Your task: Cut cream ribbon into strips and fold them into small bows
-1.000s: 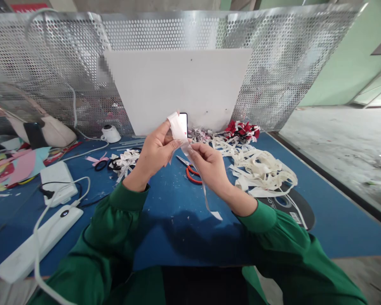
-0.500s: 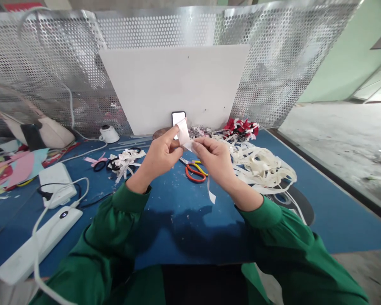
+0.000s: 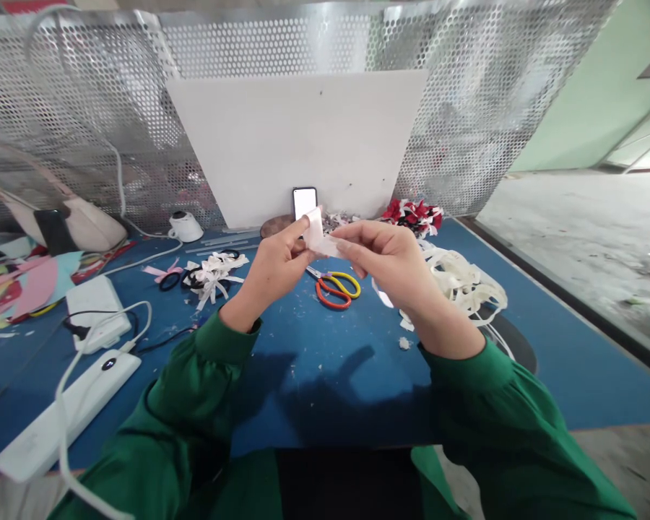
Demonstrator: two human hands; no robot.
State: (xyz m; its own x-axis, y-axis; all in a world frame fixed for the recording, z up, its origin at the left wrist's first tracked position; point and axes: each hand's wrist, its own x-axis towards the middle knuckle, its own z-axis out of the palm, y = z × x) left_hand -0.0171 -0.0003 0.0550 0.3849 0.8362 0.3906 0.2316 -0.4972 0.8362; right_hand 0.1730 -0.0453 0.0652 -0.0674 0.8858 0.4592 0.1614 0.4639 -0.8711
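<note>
A white ribbon (image 3: 315, 230) stretches between my two hands above the blue table. My left hand (image 3: 276, 267) is closed, pinching the ribbon's looped part between thumb and fingers. With thumb and forefinger, my right hand (image 3: 393, 263) grips the ribbon to the right of that loop. A loose length of it shows below the right hand, partly hidden. Scissors (image 3: 336, 290) with one orange and one yellow handle lie on the table below the hands. Behind the left fingers a phone (image 3: 305, 200) with a bright screen leans upright against a white board.
Ribbon bows with black hair ties (image 3: 214, 276) lie left of my hands. A tangled heap of cream ribbon (image 3: 463, 282) lies right, red bows (image 3: 412, 215) behind it. A white power strip (image 3: 68, 415) with cables occupies the left front. The white board (image 3: 303, 137) stands at the back.
My right hand has moved right and turned, drawing the ribbon out sideways from the left hand. The hanging ribbon end has shifted right. The left hand has barely moved.
</note>
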